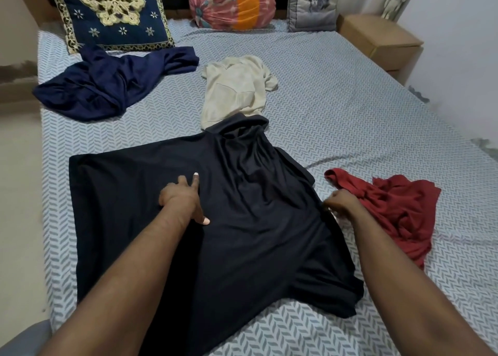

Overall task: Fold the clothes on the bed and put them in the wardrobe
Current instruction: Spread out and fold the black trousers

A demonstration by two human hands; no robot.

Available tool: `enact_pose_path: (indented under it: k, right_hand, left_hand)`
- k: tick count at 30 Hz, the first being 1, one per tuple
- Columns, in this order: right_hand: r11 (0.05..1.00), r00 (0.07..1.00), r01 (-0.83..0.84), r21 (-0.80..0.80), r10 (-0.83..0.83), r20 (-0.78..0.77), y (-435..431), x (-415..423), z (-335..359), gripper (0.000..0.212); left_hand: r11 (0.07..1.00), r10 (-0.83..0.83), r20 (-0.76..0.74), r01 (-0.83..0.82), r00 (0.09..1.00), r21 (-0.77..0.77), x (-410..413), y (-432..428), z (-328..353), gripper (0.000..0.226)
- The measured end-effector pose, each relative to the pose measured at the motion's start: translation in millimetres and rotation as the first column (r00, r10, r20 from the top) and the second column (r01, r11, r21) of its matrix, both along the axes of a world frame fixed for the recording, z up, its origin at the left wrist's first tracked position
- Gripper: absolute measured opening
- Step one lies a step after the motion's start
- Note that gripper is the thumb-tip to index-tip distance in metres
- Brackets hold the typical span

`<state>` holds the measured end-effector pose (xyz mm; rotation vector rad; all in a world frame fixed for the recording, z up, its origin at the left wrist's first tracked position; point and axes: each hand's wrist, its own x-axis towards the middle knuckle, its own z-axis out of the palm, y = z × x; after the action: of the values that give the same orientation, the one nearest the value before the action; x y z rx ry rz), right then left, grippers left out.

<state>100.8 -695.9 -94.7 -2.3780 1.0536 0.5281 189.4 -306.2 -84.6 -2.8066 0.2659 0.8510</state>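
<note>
A black shirt [248, 215] lies spread across the near half of the bed [350, 107], collar pointing away from me. My left hand [183, 198] presses flat on its middle with the fingers spread. My right hand [341, 202] pinches the shirt's right edge near the sleeve, fingers curled. A crumpled red garment [398, 210] lies just right of that hand. A cream shirt [234, 88] sits beyond the black collar. A navy garment [113, 83] lies rumpled at the far left.
Three pillows line the headboard: a navy patterned one [113, 13], a round pink and orange one [231, 3], a grey one [312, 5]. A wooden bedside table [382, 40] stands at the far right. Floor [18, 194] runs along the bed's left side.
</note>
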Motion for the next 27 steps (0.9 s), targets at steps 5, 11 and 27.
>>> enact_pose_path:
  k: [5, 11, 27]
  right_hand:
    - [0.986, 0.918, 0.007, 0.166, -0.072, 0.389, 31.2, 58.8, 5.1, 0.043]
    - [0.997, 0.951, 0.027, 0.068, -0.046, 0.304, 17.9, 103.5, -7.4, 0.017]
    - [0.921, 0.944, -0.276, -0.275, 0.314, 0.105, 61.2, 202.6, -1.0, 0.026]
  left_hand:
    - [0.996, -0.05, 0.06, 0.046, 0.997, 0.078, 3.7, -7.4, 0.2, 0.149]
    - [0.998, 0.058, -0.026, -0.058, 0.998, 0.008, 16.3, 2.2, -6.0, 0.157]
    - [0.999, 0.004, -0.066, -0.001, 0.998, 0.043, 31.7, -5.5, -5.9, 0.163]
